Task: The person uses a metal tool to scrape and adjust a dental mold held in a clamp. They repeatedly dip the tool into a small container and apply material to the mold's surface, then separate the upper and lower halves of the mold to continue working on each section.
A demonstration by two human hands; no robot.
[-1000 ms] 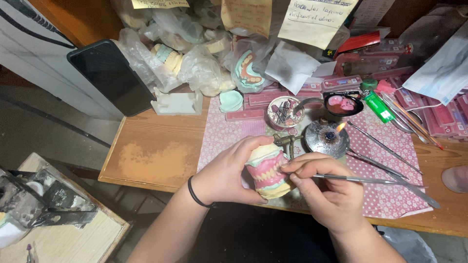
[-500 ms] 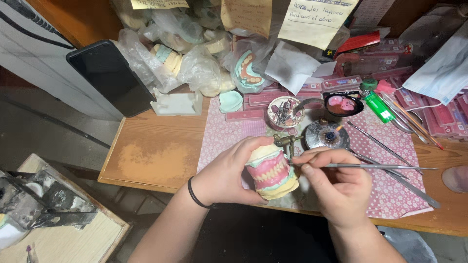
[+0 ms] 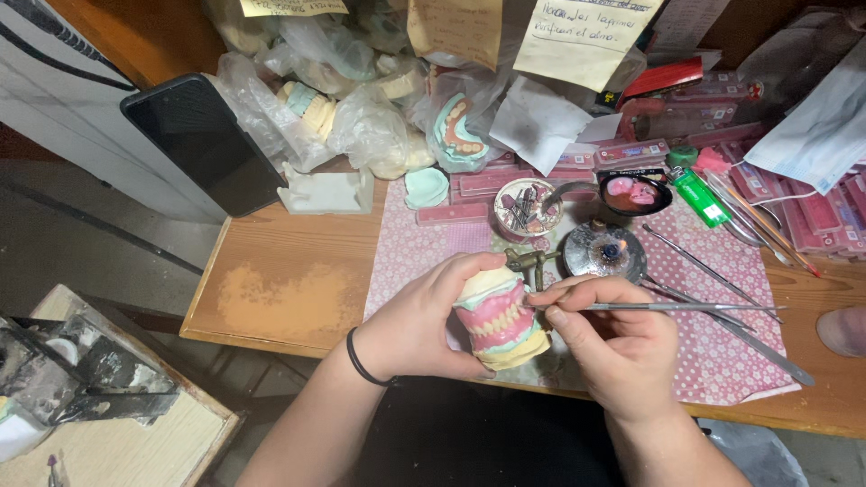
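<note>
Holding a set of fake teeth (image 3: pixel 499 317) (pink gums, pale base) above the table (image 3: pixel 289 289), the left hand (image 3: pixel 424 325) wraps it; the right hand (image 3: pixel 613 347) pinches a thin metal tool (image 3: pixel 667 307), its tip probably touching the teeth.

A pink-and-cream denture model (image 3: pixel 499 317) stood tilted at the table's near edge, teeth facing right. A slim metal instrument (image 3: pixel 667 307) lay level, its tip touching the model's right side.
</note>
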